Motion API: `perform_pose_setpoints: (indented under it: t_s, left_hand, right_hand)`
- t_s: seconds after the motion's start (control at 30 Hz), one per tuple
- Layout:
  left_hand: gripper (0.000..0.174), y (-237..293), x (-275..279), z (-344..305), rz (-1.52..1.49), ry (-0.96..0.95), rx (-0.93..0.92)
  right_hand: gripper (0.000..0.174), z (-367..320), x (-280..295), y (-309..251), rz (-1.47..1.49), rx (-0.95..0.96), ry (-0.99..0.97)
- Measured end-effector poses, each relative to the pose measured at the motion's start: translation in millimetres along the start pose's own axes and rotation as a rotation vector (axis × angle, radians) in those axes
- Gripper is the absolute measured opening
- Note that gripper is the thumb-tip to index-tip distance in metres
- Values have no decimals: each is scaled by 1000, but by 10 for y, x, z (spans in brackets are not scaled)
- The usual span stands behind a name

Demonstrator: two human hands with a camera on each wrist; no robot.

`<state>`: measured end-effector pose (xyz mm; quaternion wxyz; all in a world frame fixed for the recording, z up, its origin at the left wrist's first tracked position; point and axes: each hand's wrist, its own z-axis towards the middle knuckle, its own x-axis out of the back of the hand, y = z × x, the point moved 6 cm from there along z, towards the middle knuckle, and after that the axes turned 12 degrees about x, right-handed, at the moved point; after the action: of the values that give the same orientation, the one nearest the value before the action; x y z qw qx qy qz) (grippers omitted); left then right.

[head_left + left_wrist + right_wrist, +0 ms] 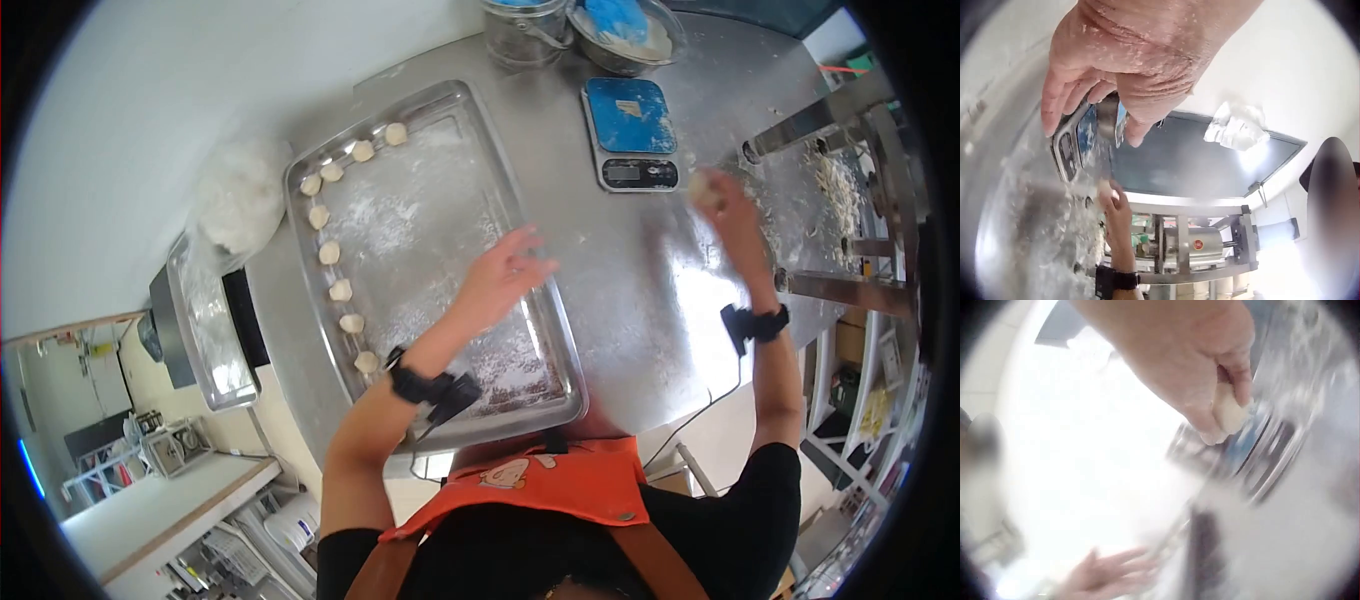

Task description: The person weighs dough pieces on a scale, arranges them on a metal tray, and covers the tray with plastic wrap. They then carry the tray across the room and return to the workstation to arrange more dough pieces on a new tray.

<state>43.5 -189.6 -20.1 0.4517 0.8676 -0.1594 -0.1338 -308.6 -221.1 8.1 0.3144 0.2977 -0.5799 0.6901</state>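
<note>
A pale dough piece (1230,411) is pinched between the thumb and fingers of my right hand (1194,369). In the head view that hand (735,225) is over the steel table, right of the blue-topped scale (630,115). My left hand (500,278), fingers loosely spread and holding nothing, hovers above the floured metal tray (470,365). Several round dough balls (340,290) line the tray's left side and upper left corner. In the left wrist view the left hand's (1129,56) fingers hang apart with nothing between them.
Behind the scale stand a metal bucket (525,35) and a bowl of flour (650,45) with something blue in it. A metal rack (860,290) is at the right. A plastic bag (240,195) and another tray (215,330) lie left of the large tray.
</note>
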Motion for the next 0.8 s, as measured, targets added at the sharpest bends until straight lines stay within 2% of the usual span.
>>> perform_pose_setpoints:
  t_s: [0.07,0.13,0.17,0.27,0.37,0.47,0.53,0.57,0.6,0.67,0.73,0.8]
  left_hand:
    - [44,46,-240,141,-235,-136,81]
    - [42,100,-328,175,-438,-259,154]
    - [41,106,-204,113,-506,-215,141]
    - [37,41,373,-181,-667,-120,101]
    - [35,-137,809,-405,-765,-108,57]
    - [34,-298,1278,-519,-850,-47,11]
    - [34,-523,1680,-572,-940,15,-77]
    - [34,-611,1889,-600,-819,77,-110]
    - [34,-681,2095,-617,-698,140,-147]
    - [35,-708,2197,-663,-726,165,-165]
    - [37,-489,2106,-817,-1023,92,-141]
    - [40,-374,2053,-874,-940,90,-117]
  right_hand:
    - [47,-67,-513,-906,215,179,-169]
    - [44,-60,-861,-1542,194,442,-226]
    - [42,-41,-949,-1859,159,575,-246]
    - [39,46,-1216,-2213,247,717,-201]
    - [34,102,-1553,-2482,323,497,-407]
    - [30,256,-1750,-2690,426,321,-446]
    - [28,497,-1773,-2658,421,219,-332]
    - [27,655,-1787,-2618,417,170,-277]
    - [27,861,-1810,-2567,387,230,-200]
    - [25,1257,-1942,-2310,329,346,-54]
    - [22,1588,-2158,-2100,140,401,-68]
    - [20,1853,-2375,-2022,1,500,-49]
